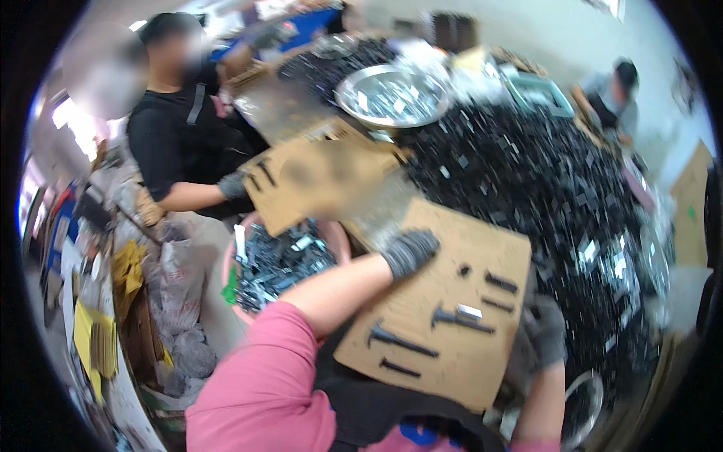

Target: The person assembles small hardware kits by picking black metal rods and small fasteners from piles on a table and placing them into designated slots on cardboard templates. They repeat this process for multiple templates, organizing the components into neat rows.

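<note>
Heaped black chips (512, 166); tan rectangular cardboard (478, 241); grey-gloved left hand (410, 252), right hand (544, 331) at opposite edges, grips indistinct; tilting could shed black T-shaped pieces (407, 345).

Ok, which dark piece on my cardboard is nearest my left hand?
The short, stubby piece, uppermost on your cardboard; the others are longer and farther from your left hand.

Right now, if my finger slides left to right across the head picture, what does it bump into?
Yellow sheet, white bag, pink tub, left hand, shiny piece, right hand, far person.
</note>
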A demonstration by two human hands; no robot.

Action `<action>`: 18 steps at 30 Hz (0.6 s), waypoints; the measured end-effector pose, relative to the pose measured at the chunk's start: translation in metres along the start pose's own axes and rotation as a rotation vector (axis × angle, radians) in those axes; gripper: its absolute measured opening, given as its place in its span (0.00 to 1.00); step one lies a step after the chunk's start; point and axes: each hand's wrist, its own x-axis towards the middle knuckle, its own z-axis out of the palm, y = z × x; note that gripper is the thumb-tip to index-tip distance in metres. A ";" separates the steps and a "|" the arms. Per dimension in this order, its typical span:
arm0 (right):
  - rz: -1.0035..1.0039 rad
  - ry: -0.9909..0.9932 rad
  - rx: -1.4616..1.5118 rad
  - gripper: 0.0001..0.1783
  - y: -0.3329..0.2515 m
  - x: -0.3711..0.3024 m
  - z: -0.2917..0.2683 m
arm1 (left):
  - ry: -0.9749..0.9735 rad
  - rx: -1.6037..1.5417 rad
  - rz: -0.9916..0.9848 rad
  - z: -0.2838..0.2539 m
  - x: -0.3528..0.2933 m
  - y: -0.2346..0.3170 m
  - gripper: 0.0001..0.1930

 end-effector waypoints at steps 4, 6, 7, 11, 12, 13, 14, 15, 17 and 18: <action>-0.069 -0.035 0.063 0.06 -0.019 0.032 0.031 | 0.030 -0.249 -0.107 -0.012 -0.006 -0.002 0.20; -0.161 -0.086 0.014 0.06 -0.032 0.050 0.040 | -0.044 -0.195 -0.127 -0.019 -0.007 -0.008 0.23; -0.147 -0.124 0.009 0.06 -0.037 0.058 0.047 | -0.082 -0.169 -0.143 -0.021 -0.006 -0.009 0.22; -0.206 -0.335 -0.194 0.09 -0.056 0.093 0.077 | -0.159 -0.067 -0.115 -0.015 -0.007 -0.015 0.15; -0.188 -0.382 -0.285 0.08 -0.063 0.101 0.084 | -0.164 -0.055 -0.114 -0.016 -0.007 -0.013 0.13; -0.176 -0.428 -0.370 0.08 -0.067 0.107 0.094 | -0.132 -0.091 -0.097 -0.015 -0.008 -0.013 0.13; -0.221 -0.417 -0.393 0.08 -0.069 0.109 0.102 | -0.100 -0.127 -0.080 -0.013 -0.009 -0.013 0.13; -0.270 -0.408 -0.417 0.08 -0.070 0.111 0.110 | -0.067 -0.164 -0.064 -0.012 -0.011 -0.014 0.13; -0.329 -0.435 -0.462 0.09 -0.073 0.115 0.119 | -0.141 -0.129 -0.215 -0.026 -0.008 0.007 0.14; -0.347 -0.465 -0.482 0.09 -0.076 0.116 0.121 | -0.175 -0.107 -0.292 -0.032 -0.007 0.016 0.15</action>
